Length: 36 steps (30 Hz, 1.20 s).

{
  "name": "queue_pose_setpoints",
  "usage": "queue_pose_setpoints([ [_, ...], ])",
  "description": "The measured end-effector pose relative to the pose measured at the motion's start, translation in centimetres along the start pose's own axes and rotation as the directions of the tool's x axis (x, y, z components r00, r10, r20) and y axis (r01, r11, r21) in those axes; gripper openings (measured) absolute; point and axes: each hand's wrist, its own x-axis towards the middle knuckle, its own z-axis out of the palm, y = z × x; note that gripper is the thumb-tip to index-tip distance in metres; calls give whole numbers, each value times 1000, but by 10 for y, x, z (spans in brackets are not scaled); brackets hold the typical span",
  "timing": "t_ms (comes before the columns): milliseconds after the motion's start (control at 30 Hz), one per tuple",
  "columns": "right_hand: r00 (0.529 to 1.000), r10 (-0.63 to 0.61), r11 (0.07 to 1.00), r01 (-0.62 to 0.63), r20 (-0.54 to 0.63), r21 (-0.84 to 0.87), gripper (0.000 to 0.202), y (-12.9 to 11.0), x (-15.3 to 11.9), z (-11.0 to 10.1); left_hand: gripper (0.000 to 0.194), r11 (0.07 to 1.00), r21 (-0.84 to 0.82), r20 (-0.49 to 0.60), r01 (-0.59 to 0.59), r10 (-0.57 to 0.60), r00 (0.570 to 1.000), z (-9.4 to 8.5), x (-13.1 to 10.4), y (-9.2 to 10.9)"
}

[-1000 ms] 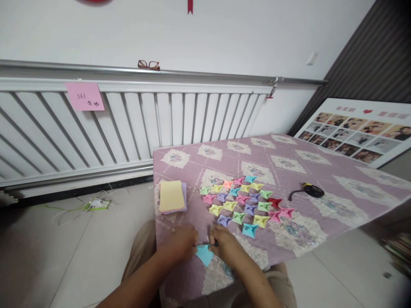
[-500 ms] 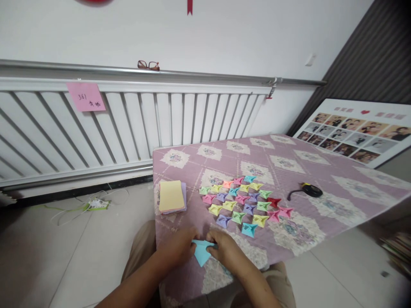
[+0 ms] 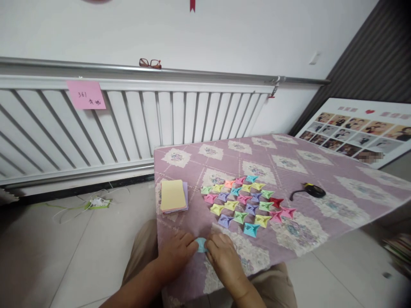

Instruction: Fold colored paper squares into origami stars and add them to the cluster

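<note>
1. Two bare hands work over the near left part of the tabletop (image 3: 263, 158), which has one patterned purple cloth. One small piece of cyan paper (image 3: 201, 245) shows between them; whether it touches the cloth cannot be told.
2. The left hand (image 3: 180, 251) has its grip closed, with the fingertips on the left end of the paper.
3. The right hand (image 3: 224, 255) likewise has its grip closed, the thumb and fingers on the right end. The fingers hide part of the folding.
4. Beyond and to the right of the hands lie 24 folded paper boats (image 3: 240, 217) in slanting rows: six yellow, five pink, four green, four purple, three cyan, one orange and one red.
5. One stack of paper sheets (image 3: 173, 196) lies near the left edge, yellow on top, with lilac and pinkish edges showing; the sheets cannot be counted.
6. One black object (image 3: 314, 191) with a single strap and a bit of yellow lies to the right, well apart from the boats.
7. Behind, one pair of glasses (image 3: 150, 63) rests on the pipe (image 3: 205, 73), and one pink note (image 3: 86, 95) marked "361" hangs on the radiator (image 3: 180, 115).
8. At the right, one photo board (image 3: 391, 107) leans, showing 15 pictures in three rows of five.
</note>
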Motion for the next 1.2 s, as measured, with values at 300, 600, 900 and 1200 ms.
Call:
queue_pose_setpoints([
  [300,996,45,987,-56,76,151,27,-6,-30,7,12,999,-27,-58,43,-45,997,30,-29,11],
  [600,980,111,952,-153,168,266,20,-13,-28,1,10,919,-243,35,312,-313,949,18,-36,21],
  [900,963,196,943,-236,183,232,11,-15,-19,0,11,846,-260,100,466,-456,884,2,-30,23],
  [1200,968,245,958,-251,58,140,16,-12,-24,9,12,838,-190,197,511,-477,856,-2,-18,18],
])
